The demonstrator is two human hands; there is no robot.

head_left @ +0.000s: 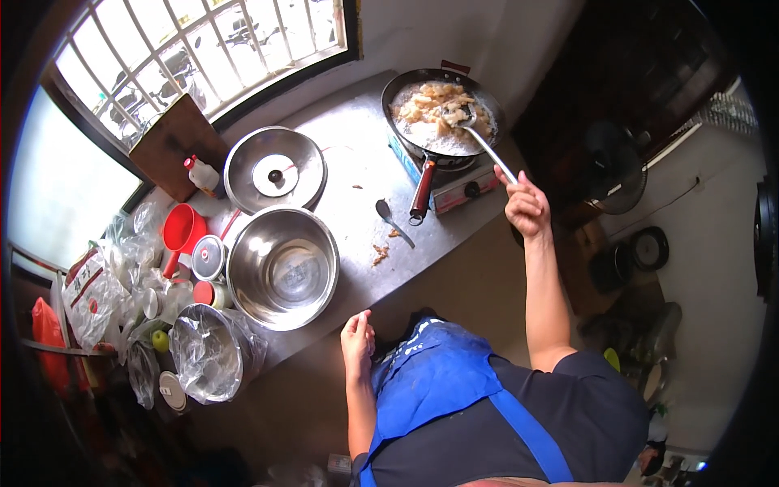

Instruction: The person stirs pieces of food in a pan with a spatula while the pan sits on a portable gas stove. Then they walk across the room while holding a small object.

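My right hand (527, 205) is closed around the handle of a metal ladle or skimmer (493, 156), whose head dips among pale golden pieces of food (436, 105) in a wok (393, 114). White foam or bubbling liquid surrounds the pieces. The wok sits on a portable gas stove (466, 191), its brown handle (422, 191) pointing toward me. In front of my body, short of the counter's edge, my left hand (358, 337) hangs with its fingers curled together; whether anything small is in them I cannot make out.
On the metal counter (357, 276) lie a dark-headed spoon (393, 221) and brown scraps (380, 255). To the left stand a large steel bowl (282, 268), a pot lid (276, 174), a red plastic ladle (184, 229), a bottle (203, 174), a cutting board (178, 146) and a plastic-lined basin (207, 353).
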